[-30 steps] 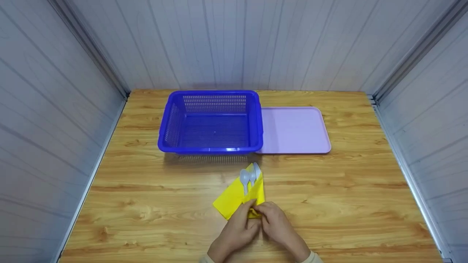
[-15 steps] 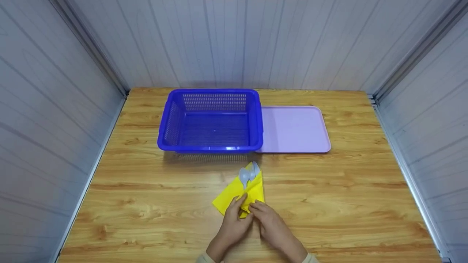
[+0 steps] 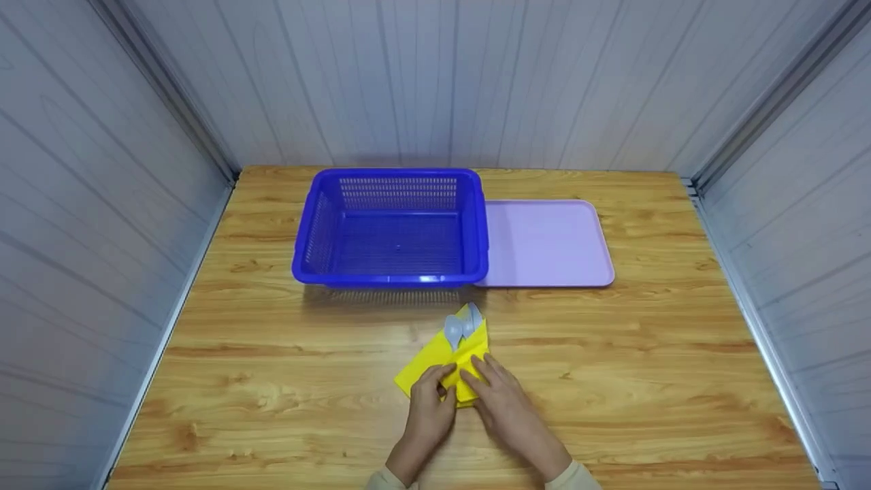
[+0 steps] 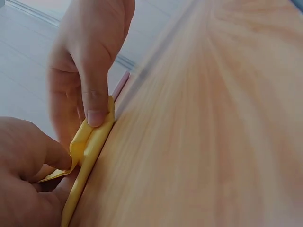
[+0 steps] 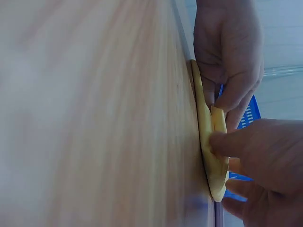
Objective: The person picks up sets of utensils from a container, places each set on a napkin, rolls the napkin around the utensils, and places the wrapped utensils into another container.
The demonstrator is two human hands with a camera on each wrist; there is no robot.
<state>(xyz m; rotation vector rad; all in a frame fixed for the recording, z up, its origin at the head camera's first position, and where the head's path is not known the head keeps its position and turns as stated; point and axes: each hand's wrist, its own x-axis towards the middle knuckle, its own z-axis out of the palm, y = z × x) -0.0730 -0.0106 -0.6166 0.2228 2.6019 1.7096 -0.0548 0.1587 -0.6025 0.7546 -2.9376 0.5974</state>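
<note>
Utensils: only the bowl and neck of a pale-grey, oval-bowled spoon (image 3: 452, 330) showed; its lower handle was hidden under a fold, and two more pale-grey utensils (image 3: 474, 315) overlapped beside it, their shapes hard to make out.
Wrapping: a bright-yellow folded sheet (image 3: 423, 364) (cloth or paper, impossible to tell) lay on the brown wood-grain table (image 3: 272, 381), nearer the person than the basket, one flap over the utensils and its near edge partly covered by fingers.
Left-hand fingers: the left hand (image 3: 429, 416) had its index finger and thumb curled in, pinching the raised edge of the flap.
Right-hand fingers: the right hand (image 3: 510, 412) held its fingers nearly straight and slightly spread, tips resting on the flap; the thumb, masked from above, pressed the sheet in both wrist views.
Basket and tray: a blue plastic slotted basket (image 3: 388, 280) covered the left end of a pale-pink rectangular tray (image 3: 551, 245); whether it stood on it was unclear.
Cut off: the beige sleeves (image 3: 573, 478) ran out at the bottom edge.
</note>
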